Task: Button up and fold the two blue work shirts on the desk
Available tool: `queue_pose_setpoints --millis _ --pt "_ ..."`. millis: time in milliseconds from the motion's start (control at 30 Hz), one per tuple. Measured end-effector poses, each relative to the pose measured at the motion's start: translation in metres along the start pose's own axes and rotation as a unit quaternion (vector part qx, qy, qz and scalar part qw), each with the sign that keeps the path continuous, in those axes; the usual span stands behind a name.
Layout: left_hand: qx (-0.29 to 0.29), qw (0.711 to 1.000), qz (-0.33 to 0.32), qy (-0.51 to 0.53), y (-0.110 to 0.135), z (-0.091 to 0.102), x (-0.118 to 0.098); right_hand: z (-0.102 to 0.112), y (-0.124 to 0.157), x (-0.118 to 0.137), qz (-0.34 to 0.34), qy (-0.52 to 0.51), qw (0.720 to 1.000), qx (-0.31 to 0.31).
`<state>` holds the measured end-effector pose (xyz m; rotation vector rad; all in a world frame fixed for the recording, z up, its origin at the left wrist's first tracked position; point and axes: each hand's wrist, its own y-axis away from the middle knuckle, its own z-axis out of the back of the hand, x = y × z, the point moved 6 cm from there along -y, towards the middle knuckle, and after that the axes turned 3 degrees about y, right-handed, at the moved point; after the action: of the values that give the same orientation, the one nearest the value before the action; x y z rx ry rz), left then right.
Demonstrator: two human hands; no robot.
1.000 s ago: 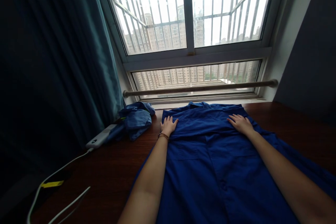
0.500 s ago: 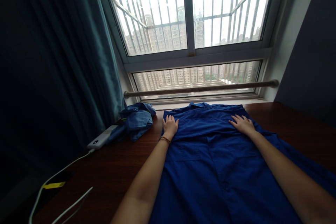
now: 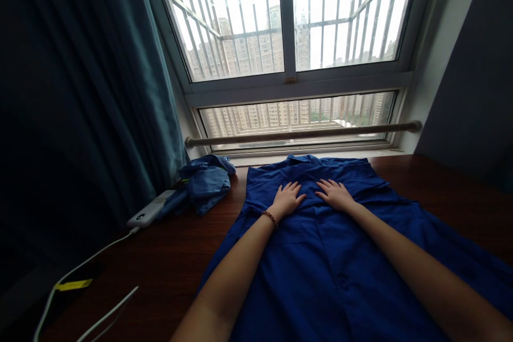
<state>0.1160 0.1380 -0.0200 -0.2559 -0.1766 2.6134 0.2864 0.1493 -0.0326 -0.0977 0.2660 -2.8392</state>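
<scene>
A dark blue garment (image 3: 328, 256) lies spread flat on the dark wooden table (image 3: 168, 256), its collar end toward the window. My left hand (image 3: 287, 196) rests palm down on the cloth near the folded top edge, fingers stretched out, a beaded bracelet on its wrist. My right hand (image 3: 335, 194) lies flat just beside it, fingers apart, also pressing on the fabric. Both hands sit close together at the garment's middle and hold nothing.
A crumpled lighter blue cloth (image 3: 206, 181) lies at the table's back left. Beside it is a white power bank (image 3: 149, 214) with a white cable (image 3: 80, 272) running off to the left. A teal curtain (image 3: 100, 91) hangs left; a rail (image 3: 304, 132) crosses below the window.
Both hands have slid inward along the garment's folded top, from its outer edges to the middle, where they now lie side by side.
</scene>
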Motion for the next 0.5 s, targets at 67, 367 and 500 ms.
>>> queue_pose_setpoints --millis 67,367,500 --pt "-0.014 1.0 -0.004 0.001 0.0004 0.0009 0.0009 -0.0011 0.0014 -0.0011 0.0 -0.001 1.0 -0.009" --pt "-0.015 1.0 0.004 0.003 0.0007 0.0034 -0.0016 0.0041 0.002 -0.0011 -0.006 -0.002 1.0 -0.025" --pt "-0.019 1.0 0.002 0.006 0.0001 0.0026 -0.001 0.0034 0.0023 -0.0012 -0.004 -0.003 1.0 -0.028"
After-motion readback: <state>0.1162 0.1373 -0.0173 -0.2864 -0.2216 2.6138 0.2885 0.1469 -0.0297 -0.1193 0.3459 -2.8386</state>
